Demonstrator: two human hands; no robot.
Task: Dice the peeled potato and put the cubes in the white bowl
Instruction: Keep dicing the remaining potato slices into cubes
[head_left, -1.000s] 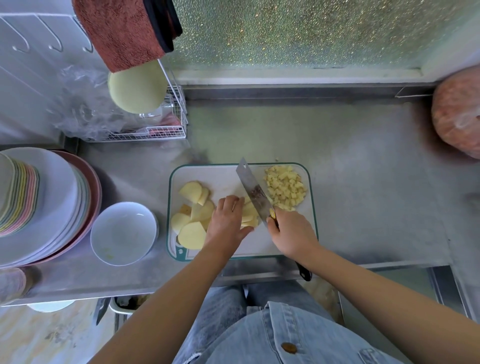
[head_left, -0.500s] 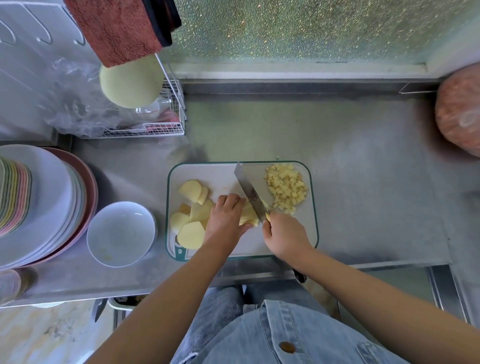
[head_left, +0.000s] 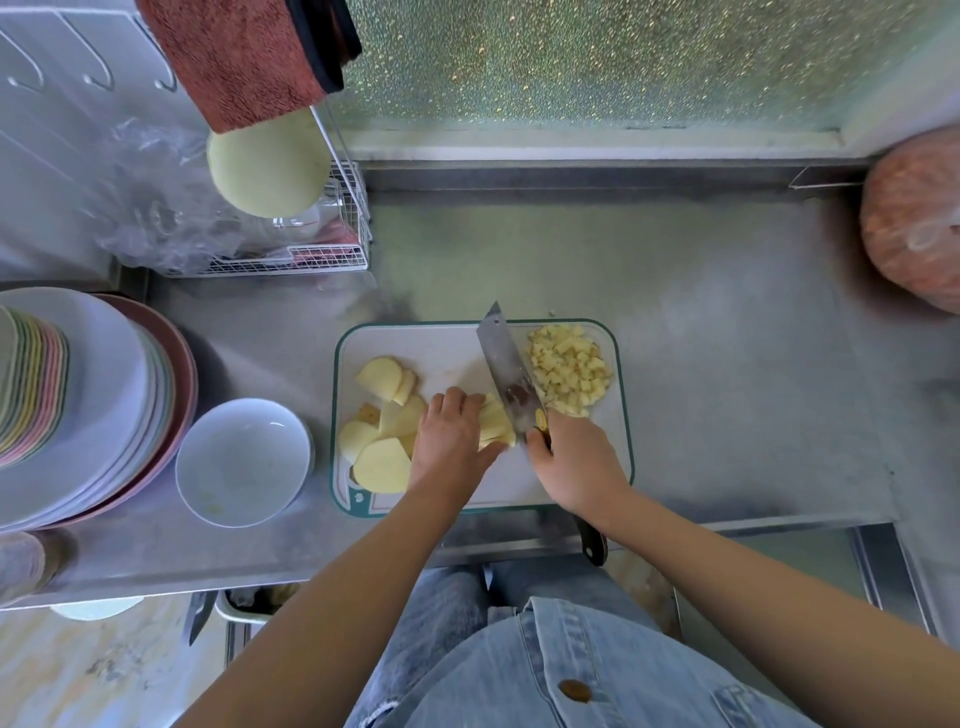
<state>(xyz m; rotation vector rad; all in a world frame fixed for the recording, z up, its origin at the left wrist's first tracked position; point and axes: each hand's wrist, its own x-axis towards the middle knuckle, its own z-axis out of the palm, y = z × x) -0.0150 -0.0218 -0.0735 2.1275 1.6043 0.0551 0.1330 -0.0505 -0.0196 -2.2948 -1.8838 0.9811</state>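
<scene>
One cutting board (head_left: 452, 353) carries one pile of pale yellow cubes (head_left: 569, 369) at far right and about six smooth pale slices (head_left: 382, 465) at left. The left hand (head_left: 449, 441), fingers curled, clamps a potato stack (head_left: 493, 423) mid-board. The right hand (head_left: 576, 462) grasps the one knife (head_left: 506, 374), blade against it. One white bowl (head_left: 244, 462) sits left of the board.

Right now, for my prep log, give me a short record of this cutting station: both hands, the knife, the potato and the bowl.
left hand: holds down the pale yellow potato stack being cut
right hand: grips the broad steel cleaver, blade at the stack's right edge
diced cubes: heaped at the far right of the green-edged white cutting board
uncut slices: on the board's left side
round white bowl: left of the board, no cubes in it yet
</scene>
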